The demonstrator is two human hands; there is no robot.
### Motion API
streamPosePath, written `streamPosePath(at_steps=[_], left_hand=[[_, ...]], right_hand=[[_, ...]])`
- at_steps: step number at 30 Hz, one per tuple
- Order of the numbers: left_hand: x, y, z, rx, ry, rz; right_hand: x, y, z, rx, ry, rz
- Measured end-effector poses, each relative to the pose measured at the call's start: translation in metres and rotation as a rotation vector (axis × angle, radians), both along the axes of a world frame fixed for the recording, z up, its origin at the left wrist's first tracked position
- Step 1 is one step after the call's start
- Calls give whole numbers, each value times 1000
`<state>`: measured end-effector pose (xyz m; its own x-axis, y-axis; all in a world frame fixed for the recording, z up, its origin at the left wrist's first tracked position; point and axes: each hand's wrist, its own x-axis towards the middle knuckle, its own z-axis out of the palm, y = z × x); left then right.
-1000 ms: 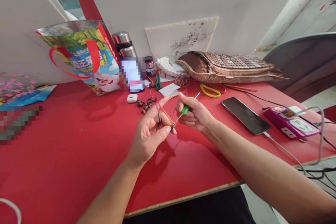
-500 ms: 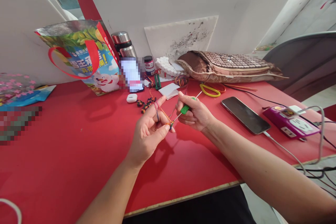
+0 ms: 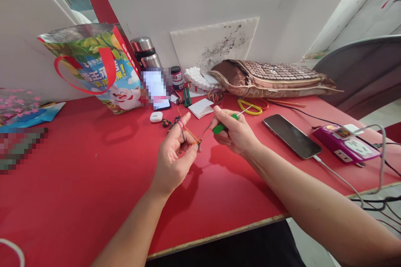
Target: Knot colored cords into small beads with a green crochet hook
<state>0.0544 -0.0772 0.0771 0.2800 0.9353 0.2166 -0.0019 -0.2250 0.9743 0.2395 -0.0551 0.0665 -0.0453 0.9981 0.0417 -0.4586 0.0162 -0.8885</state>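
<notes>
My right hand (image 3: 233, 130) is closed around the green handle of a crochet hook (image 3: 221, 127), whose thin metal shaft points left and down. The hook's tip meets a small piece of multicoloured crochet work (image 3: 198, 143). My left hand (image 3: 177, 148) pinches that piece between thumb and fingers. Orange, pink and dark yarn (image 3: 189, 129) loops around the raised left index finger and runs down to the work. Behind the left hand lies a dark, multicoloured crocheted strip (image 3: 169, 124), partly hidden by the finger. The exact stitch at the tip is too small to make out.
Behind my hands are a white paper (image 3: 201, 109), a yarn ball (image 3: 216, 96), a white earbud case (image 3: 156, 117) and yellow-handled scissors (image 3: 249, 107). A phone (image 3: 292, 136) and purple power strip (image 3: 346, 144) are on the right. A shopping bag (image 3: 103, 71) stands left of a steel flask (image 3: 145, 52).
The crochet hook and right hand have drawn slightly away from the left fingertips, so more shaft shows. The left hand has shifted a little left with the work, and the view has moved slightly.
</notes>
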Motion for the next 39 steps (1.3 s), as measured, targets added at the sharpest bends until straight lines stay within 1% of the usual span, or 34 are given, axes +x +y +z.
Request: streamPosePath(at_steps=[3, 6, 8, 10, 12, 14, 16, 19, 20, 22, 24, 25, 27, 28, 30, 32, 34, 37, 39], left_hand=[[2, 1, -2, 2, 35, 83], [5, 3, -5, -26, 56, 151], [6, 6, -7, -55, 50, 173], [6, 8, -8, -102, 10, 197], [7, 12, -7, -177, -77, 238], [6, 16, -3, -264, -209, 277], [4, 19, 1, -355, -336, 287], [1, 22, 8, -515, -456, 285], [1, 22, 10, -570, -481, 289], [0, 22, 11, -652, -518, 289], [0, 22, 10, -669, -537, 272], [0, 23, 9, -644, -535, 258], [-1, 24, 5, -528, -497, 235], [-1, 24, 3, -439, -455, 227], [-2, 25, -2, -237, -333, 215], [-4, 26, -7, -75, -186, 188], [-6, 27, -10, 28, -77, 178], [-9, 28, -14, 89, 0, 186], [-10, 30, -15, 104, 16, 185]], right_hand=[[-5, -5, 4, 72, -98, -124], [-11, -13, 6, 217, -252, -264], [-15, -18, 5, 320, -364, -317], [-17, -22, 2, 407, -457, -315], [-18, -23, -3, 493, -523, -247], [-17, -22, -7, 584, -563, -157], [-15, -19, -11, 660, -592, -87], [-12, -14, -18, 774, -687, -46], [-12, -13, -21, 824, -745, -45], [-14, -10, -28, 962, -888, -94], [-17, -7, -36, 1118, -1066, -213], [-20, -7, -39, 1172, -1167, -282], [-25, -6, -43, 1229, -1342, -388], [-27, -7, -43, 1233, -1406, -420], [-30, -9, -41, 1233, -1460, -457], [-32, -12, -37, 1233, -1441, -477], [-32, -16, -32, 1236, -1395, -489], [-33, -21, -28, 1225, -1331, -505], [-32, -23, -26, 1197, -1285, -486]])
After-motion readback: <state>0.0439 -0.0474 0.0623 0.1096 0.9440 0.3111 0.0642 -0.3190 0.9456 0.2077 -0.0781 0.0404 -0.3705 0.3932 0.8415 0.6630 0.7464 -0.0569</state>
